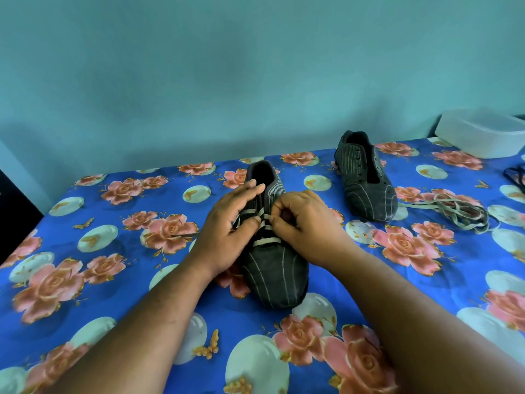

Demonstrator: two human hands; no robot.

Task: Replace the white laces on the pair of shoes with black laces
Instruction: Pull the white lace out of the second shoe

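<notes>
Mostly blue floral cloth [113, 280], teal wall [227, 66]; both hands [227, 231] [306, 226] pinching white lace [265, 240] on shoe [272, 277].

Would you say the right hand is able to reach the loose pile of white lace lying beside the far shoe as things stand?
Probably yes. The right hand is pinching the white lace on the near shoe, so it must let go first. The loose lace pile lies on bare cloth to its right with nothing between.
</notes>
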